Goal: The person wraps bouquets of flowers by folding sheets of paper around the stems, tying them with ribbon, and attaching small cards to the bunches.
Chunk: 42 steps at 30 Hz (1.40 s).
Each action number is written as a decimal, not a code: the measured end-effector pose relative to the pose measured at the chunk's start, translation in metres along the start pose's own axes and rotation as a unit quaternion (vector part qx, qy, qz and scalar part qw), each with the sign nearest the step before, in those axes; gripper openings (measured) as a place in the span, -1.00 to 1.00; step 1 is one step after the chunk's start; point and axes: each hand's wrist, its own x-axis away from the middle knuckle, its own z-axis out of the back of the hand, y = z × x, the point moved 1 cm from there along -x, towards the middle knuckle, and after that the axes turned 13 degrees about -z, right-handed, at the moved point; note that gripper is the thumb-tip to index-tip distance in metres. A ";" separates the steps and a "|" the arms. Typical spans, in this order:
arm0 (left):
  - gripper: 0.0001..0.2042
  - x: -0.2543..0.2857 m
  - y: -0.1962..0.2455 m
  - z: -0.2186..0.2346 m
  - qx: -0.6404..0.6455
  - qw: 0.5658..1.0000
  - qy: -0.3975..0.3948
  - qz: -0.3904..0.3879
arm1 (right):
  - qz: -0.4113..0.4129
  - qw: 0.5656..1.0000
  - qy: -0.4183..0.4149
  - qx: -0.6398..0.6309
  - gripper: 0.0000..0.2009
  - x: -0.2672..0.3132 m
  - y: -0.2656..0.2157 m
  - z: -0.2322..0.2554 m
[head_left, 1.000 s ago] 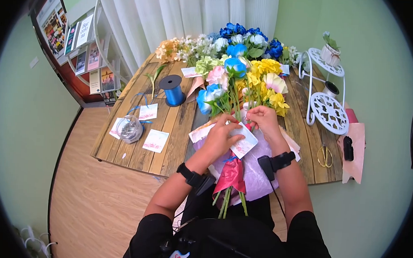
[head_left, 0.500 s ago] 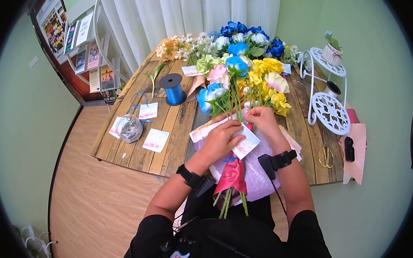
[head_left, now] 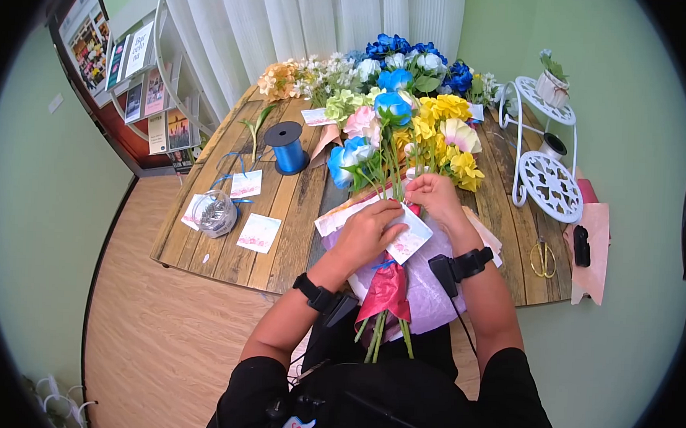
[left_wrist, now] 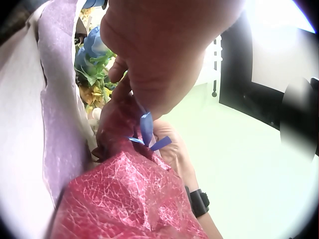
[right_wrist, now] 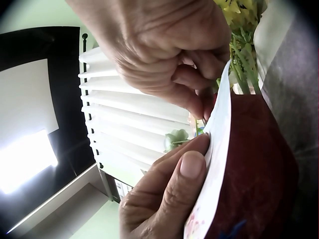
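Note:
A bouquet in red wrapping paper [head_left: 386,288] lies at the table's front edge, stems toward the body, with blue roses [head_left: 350,162] and yellow flowers [head_left: 443,110] beyond. My left hand [head_left: 367,234] holds a small printed card [head_left: 412,241] against the wrapping, thumb and fingertip at its edge in the right wrist view. Just above the card, my right hand [head_left: 437,200] pinches a thin small piece [right_wrist: 204,121] at the card's upper edge; I cannot tell what it is. A blue ribbon [left_wrist: 146,128] is tied round the red paper below the card.
Purple tissue paper [head_left: 435,302] lies beneath the bouquet. To the left are a blue ribbon spool [head_left: 289,154], a clear jar [head_left: 216,214] of small metallic pieces and loose cards [head_left: 259,233]. Gold scissors [head_left: 541,259] and a white two-tier stand [head_left: 547,185] are at right.
The left fingers have drawn together over the card's upper edge since a second ago. My right fingers have closed in beside them, shifting slightly left. The bouquet stays in place.

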 end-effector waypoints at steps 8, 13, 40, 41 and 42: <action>-0.77 -0.002 0.003 0.002 -0.012 1.000 -0.008 -0.013 | 0.007 1.000 -0.002 0.015 -0.88 0.002 -0.003 0.001; -0.78 -0.001 0.002 0.000 -0.020 1.000 -0.003 -0.019 | 0.026 0.998 0.005 0.060 -0.89 0.001 -0.001 0.000; -0.83 0.001 -0.001 0.004 -0.007 0.999 0.033 -0.013 | 0.097 0.981 0.078 0.151 -0.89 -0.010 -0.005 -0.013; -0.84 0.000 -0.001 0.004 -0.008 0.999 0.041 -0.019 | 0.084 0.985 0.066 0.138 -0.89 -0.010 -0.005 -0.013; -0.84 0.000 -0.002 0.004 -0.008 0.999 0.041 -0.019 | 0.085 0.984 0.066 0.139 -0.89 -0.010 -0.005 -0.013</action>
